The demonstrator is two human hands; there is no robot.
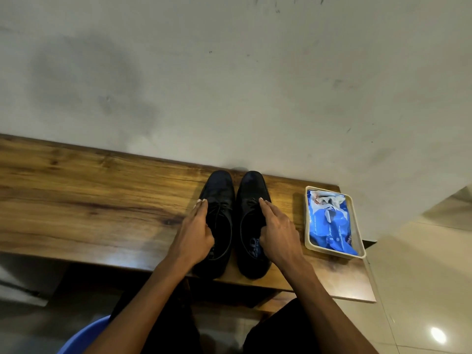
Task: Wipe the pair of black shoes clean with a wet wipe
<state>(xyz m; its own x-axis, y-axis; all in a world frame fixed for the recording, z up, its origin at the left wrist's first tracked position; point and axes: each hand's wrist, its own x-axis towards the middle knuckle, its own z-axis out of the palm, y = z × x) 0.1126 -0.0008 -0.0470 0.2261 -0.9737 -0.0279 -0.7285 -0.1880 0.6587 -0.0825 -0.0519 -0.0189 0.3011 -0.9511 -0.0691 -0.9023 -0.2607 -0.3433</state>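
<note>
A: Head view. What's on the bench?

B: Pair of black lace-ups, side by side on a wooden bench (89,195), toes pointing at the wall (229,85), heels near the front edge. Left shoe (219,190) and right shoe (252,187) are just beside each other, prob. touching along the inner sides, can't say for sure.

A: Hands?

B: Left hand (195,233) is on the left shoe's outer side. Fingers lie straight along the upper, tips up by the laces, thumb tucked over the collar into the opening. So it grips the rim betw. thumb and fingers. Right hand (277,231) does the same on the right shoe: fingers stretched fwd along the outer edge toward the laces, thumb side at the opening's rim, over the printed insole. Thumb itself mostly hidden, so grip vs. plain resting isn't fully clear there; looks like a hold on the collar.

A: Wipes?

B: Blue wet wipes pack (332,226) lies in a shallow beige tray (307,218) at the bench's right end, to the right of the shoes, apart from them. A crumpled white wipe (329,200) sticks out of the pack's far end. Neither hand touches it.

A: Anything else?

B: Grey scuffed wall behind, pale tiled floor (408,290) at right w/ a light glare, a blue round edge (84,335) bottom left, can't tell what it is. Dark-clad legs below the forearms.
</note>
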